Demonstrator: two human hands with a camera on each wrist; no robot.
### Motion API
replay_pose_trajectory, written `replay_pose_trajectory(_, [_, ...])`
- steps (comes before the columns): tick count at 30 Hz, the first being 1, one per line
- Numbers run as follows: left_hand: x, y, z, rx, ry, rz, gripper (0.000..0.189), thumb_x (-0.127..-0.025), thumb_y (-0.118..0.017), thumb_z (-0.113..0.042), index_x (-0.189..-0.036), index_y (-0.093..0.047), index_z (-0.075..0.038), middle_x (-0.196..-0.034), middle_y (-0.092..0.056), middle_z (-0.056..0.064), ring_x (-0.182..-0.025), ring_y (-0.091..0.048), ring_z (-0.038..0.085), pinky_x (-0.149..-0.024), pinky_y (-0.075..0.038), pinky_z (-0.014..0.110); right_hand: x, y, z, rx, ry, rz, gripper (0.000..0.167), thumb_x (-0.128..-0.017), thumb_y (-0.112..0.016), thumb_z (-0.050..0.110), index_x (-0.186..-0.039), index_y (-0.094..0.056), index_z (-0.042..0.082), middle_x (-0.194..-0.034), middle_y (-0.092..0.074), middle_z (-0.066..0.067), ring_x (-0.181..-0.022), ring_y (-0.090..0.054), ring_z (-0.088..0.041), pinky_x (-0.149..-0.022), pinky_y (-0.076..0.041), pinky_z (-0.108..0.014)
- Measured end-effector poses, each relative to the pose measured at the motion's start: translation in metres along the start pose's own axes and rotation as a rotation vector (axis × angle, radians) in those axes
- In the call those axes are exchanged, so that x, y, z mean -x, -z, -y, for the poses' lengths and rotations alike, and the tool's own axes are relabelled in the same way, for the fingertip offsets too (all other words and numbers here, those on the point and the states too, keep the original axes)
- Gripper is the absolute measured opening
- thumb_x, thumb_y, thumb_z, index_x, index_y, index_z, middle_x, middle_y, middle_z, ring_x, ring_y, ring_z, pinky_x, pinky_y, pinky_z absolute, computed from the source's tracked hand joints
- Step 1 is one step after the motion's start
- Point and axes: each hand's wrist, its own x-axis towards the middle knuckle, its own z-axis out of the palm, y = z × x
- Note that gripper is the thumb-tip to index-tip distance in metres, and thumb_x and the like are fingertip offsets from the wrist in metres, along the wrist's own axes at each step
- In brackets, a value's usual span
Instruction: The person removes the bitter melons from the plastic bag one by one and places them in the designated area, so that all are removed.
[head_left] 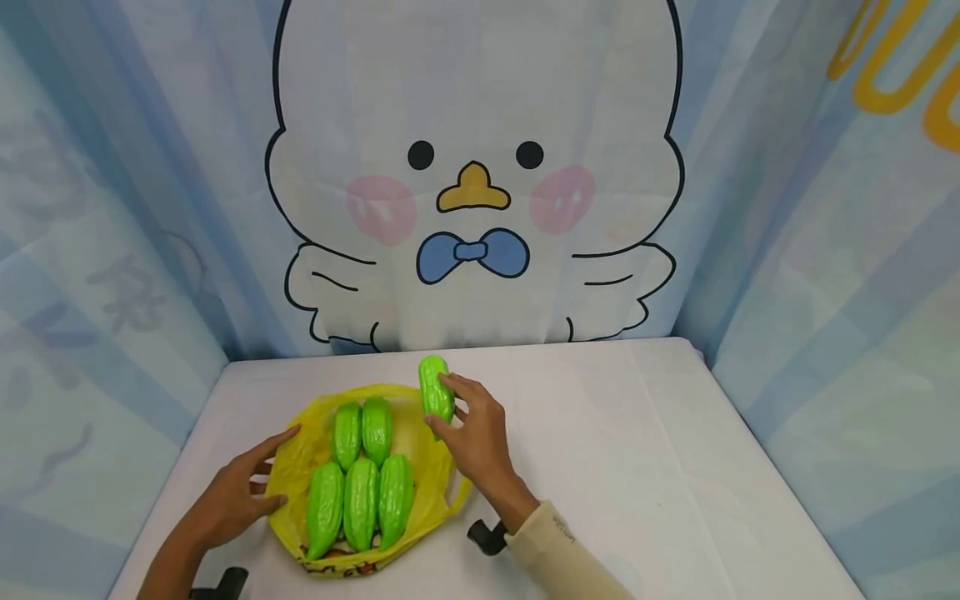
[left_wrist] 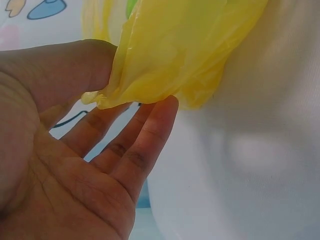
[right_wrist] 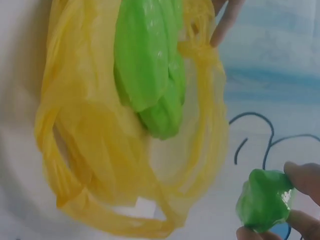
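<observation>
My right hand [head_left: 480,429] pinches a glossy, bumpy green bitter melon [head_left: 435,387] between thumb and fingers, upright over the far right rim of a yellow plastic bag [head_left: 288,471]. The right wrist view gives its lobed end [right_wrist: 265,200]. Several more bitter melons [head_left: 362,500] lie in two rows on the bag, whose mouth is spread wide. At the bag's left side, my left hand [head_left: 232,500] holds the edge, fingers and thumb spread along it. The left wrist view has the thumb tip partly hidden by the yellow film [left_wrist: 165,55].
A white cloth covers the table [head_left: 637,467]. Behind it hangs a curtain with a cartoon chick [head_left: 472,100], and printed curtains stand at both sides. The bag's loop handle [head_left: 459,496] lies toward my right forearm. Dark wrist mounts [head_left: 487,537] show at both wrists.
</observation>
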Motion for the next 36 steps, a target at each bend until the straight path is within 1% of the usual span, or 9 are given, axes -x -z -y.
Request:
replay_pose_trajectory(4, [0.0,0.0,0.001,-0.006,-0.003,0.003,0.102,-0.085,-0.084,-0.001,-0.169,-0.028,-0.014,-0.157,-0.043,0.036,-0.122,-0.063,0.046,-0.096,-0.064,0.054,-0.003,0.006,-0.009,0.024,-0.018,-0.043,0.063,-0.089,-0.086,0.01,-0.148,-0.063,0.011,-0.152,-0.058,-0.014,-0.132,-0.066,-0.029,-0.099,-0.063,-0.036])
replay_pose_trajectory(7, [-0.001,0.0,0.001,-0.013,-0.004,0.005,0.102,-0.086,-0.084,-0.001,-0.17,-0.027,-0.014,-0.156,-0.043,0.036,-0.123,-0.063,0.048,-0.096,-0.064,0.055,-0.005,0.009,-0.016,0.045,-0.036,-0.073,0.063,-0.089,-0.086,0.009,-0.147,-0.063,0.011,-0.151,-0.059,-0.014,-0.132,-0.066,-0.03,-0.099,-0.063,-0.038])
replay_pose_trajectory(11, [-0.002,0.001,0.0,-0.02,0.003,0.006,0.103,-0.086,-0.084,-0.001,-0.17,-0.026,-0.014,-0.156,-0.043,0.036,-0.124,-0.062,0.049,-0.096,-0.064,0.055,-0.006,0.013,-0.027,0.068,-0.062,-0.106,0.062,-0.088,-0.086,0.008,-0.147,-0.064,0.011,-0.149,-0.06,-0.015,-0.131,-0.067,-0.031,-0.1,-0.063,-0.041])
replay_pose_trajectory(15, [-0.002,0.0,-0.001,-0.022,0.006,0.005,0.102,-0.086,-0.084,-0.001,-0.17,-0.027,-0.013,-0.156,-0.043,0.036,-0.123,-0.063,0.048,-0.096,-0.064,0.055,-0.006,0.016,-0.038,0.096,-0.095,-0.128,0.061,-0.088,-0.086,0.008,-0.146,-0.065,0.01,-0.147,-0.061,-0.016,-0.129,-0.067,-0.032,-0.1,-0.064,-0.04])
replay_pose_trajectory(22, [0.0,-0.001,-0.001,-0.005,0.0,-0.002,0.101,-0.085,-0.083,0.001,-0.169,-0.029,-0.013,-0.155,-0.045,0.035,-0.122,-0.064,0.047,-0.096,-0.064,0.054,-0.003,0.016,-0.054,0.102,-0.153,-0.121,0.06,-0.089,-0.086,0.008,-0.145,-0.065,0.009,-0.143,-0.063,-0.017,-0.128,-0.068,-0.033,-0.101,-0.064,-0.04])
replay_pose_trajectory(27, [0.0,-0.001,0.0,-0.017,0.003,-0.001,0.101,-0.086,-0.084,0.0,-0.169,-0.029,-0.012,-0.155,-0.045,0.036,-0.122,-0.063,0.048,-0.095,-0.064,0.054,-0.001,0.012,-0.063,0.112,-0.193,-0.113,0.06,-0.088,-0.086,0.006,-0.144,-0.065,0.008,-0.142,-0.064,-0.017,-0.127,-0.068,-0.033,-0.101,-0.064,-0.04])
replay_pose_trajectory(32, [0.001,-0.001,0.0,-0.024,0.011,0.0,0.101,-0.085,-0.084,0.0,-0.169,-0.029,-0.011,-0.155,-0.044,0.036,-0.122,-0.063,0.048,-0.095,-0.064,0.055,-0.001,0.007,-0.072,0.133,-0.222,-0.095,0.06,-0.087,-0.087,0.006,-0.144,-0.066,0.008,-0.143,-0.063,-0.017,-0.127,-0.068,-0.034,-0.102,-0.064,-0.04])
replay_pose_trajectory(36, [0.0,-0.001,-0.002,-0.02,0.018,0.002,0.101,-0.086,-0.083,0.0,-0.169,-0.028,-0.012,-0.156,-0.043,0.036,-0.123,-0.062,0.049,-0.096,-0.064,0.055,-0.001,0.003,-0.078,0.153,-0.227,-0.092,0.06,-0.086,-0.087,0.006,-0.142,-0.066,0.007,-0.142,-0.064,-0.018,-0.126,-0.068,-0.034,-0.101,-0.064,-0.041])
